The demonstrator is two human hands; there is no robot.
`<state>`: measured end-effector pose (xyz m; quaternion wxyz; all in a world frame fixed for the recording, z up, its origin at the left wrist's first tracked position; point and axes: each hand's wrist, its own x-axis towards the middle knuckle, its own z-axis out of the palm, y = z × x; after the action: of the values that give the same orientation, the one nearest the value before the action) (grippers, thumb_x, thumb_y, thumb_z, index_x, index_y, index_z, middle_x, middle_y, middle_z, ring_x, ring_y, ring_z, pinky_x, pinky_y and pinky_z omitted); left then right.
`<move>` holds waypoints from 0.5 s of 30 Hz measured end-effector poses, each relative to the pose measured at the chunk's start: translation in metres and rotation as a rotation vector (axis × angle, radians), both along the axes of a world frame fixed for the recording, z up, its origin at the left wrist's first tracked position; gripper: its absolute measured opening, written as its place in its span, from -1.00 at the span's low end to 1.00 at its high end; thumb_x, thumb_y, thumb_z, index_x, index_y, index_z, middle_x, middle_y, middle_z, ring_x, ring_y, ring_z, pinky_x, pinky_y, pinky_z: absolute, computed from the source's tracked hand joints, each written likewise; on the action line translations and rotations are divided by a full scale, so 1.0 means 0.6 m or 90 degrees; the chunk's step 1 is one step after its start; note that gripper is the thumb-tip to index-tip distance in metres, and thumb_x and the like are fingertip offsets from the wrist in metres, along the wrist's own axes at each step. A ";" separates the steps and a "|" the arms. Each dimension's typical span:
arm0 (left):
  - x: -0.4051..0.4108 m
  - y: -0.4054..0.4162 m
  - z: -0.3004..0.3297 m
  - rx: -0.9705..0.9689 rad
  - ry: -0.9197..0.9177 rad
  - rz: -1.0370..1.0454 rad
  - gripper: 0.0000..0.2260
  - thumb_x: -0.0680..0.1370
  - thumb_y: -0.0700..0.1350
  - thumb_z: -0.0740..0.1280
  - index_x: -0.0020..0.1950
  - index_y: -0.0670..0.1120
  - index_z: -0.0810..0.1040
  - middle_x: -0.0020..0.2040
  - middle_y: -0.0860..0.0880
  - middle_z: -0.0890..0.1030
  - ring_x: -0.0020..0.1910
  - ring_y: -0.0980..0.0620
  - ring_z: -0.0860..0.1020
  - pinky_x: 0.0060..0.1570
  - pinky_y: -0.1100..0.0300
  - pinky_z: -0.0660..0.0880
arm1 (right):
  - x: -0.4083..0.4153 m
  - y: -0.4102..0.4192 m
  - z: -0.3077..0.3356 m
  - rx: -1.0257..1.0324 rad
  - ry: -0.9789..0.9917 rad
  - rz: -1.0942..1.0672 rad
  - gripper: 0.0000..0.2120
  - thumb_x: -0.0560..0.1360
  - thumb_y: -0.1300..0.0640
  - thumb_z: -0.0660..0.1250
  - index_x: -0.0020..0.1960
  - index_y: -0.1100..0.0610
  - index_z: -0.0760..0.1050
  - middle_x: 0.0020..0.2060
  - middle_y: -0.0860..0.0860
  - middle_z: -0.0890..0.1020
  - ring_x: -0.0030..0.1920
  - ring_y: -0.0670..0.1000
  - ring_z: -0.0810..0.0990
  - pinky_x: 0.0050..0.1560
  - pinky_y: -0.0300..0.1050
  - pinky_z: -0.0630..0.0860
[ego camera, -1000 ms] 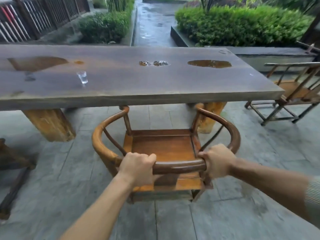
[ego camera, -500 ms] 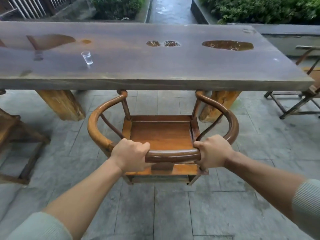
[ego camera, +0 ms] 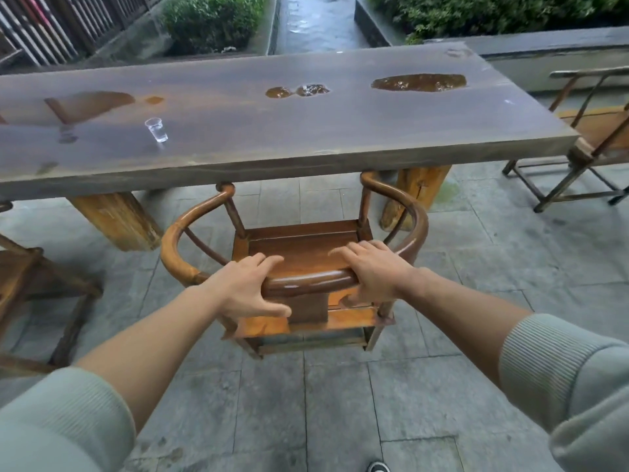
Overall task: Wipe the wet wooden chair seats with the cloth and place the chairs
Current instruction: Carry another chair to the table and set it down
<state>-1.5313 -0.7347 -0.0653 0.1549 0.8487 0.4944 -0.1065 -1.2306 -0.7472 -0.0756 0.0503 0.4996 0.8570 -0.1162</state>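
A round-backed wooden chair stands on the stone floor, its front arm ends tucked under the edge of the long wooden table. The seat looks brown and glossy. My left hand lies over the curved back rail with fingers stretched forward and the thumb spread below the rail. My right hand rests on the same rail further right, fingers straight and spread over the seat. Neither hand grips the rail. No cloth is in view.
The tabletop carries puddles and a small clear glass. A second wooden chair stands at the table's right end, and another chair at the left edge. Log legs hold the table up. Hedges and a wet path lie beyond.
Both hands gripped the back rail and pushed the chair forward under the table edge. Their fingers have now uncurled and lie straight over the rail.
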 end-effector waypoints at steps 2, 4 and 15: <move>0.042 -0.006 0.015 0.012 -0.043 -0.026 0.03 0.26 0.68 0.15 0.59 0.16 0.04 0.47 0.01 0.37 0.36 -0.05 0.43 0.32 -0.05 0.45 | 0.020 -0.034 0.011 0.002 0.073 -0.045 -0.01 0.33 -0.50 0.30 0.60 -0.11 0.05 0.50 -0.03 0.32 0.52 0.06 0.21 0.57 0.27 0.06; 0.102 -0.001 0.033 0.048 -0.070 -0.076 -0.01 0.31 0.66 0.12 0.59 0.14 0.07 0.47 -0.01 0.38 0.36 -0.05 0.42 0.33 -0.03 0.43 | 0.052 -0.062 0.022 0.003 0.121 -0.093 -0.02 0.39 -0.48 0.29 0.63 -0.10 -0.01 0.57 -0.01 0.22 0.58 0.06 0.11 0.57 0.32 -0.01; 0.769 0.015 0.146 0.162 -0.061 -0.374 -0.16 0.45 0.52 0.10 0.56 0.02 0.19 0.39 -0.07 0.42 0.37 -0.13 0.41 0.31 -0.08 0.38 | 0.624 -0.226 0.123 0.078 0.126 -0.426 -0.10 0.49 -0.43 0.26 0.64 -0.02 0.06 0.61 0.03 0.13 0.60 0.06 0.08 0.58 0.26 -0.04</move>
<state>-1.0698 -0.7257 0.0223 0.0334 0.9717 0.2298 -0.0442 -0.8563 -0.8831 -0.0018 -0.1041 0.7410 0.6520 -0.1226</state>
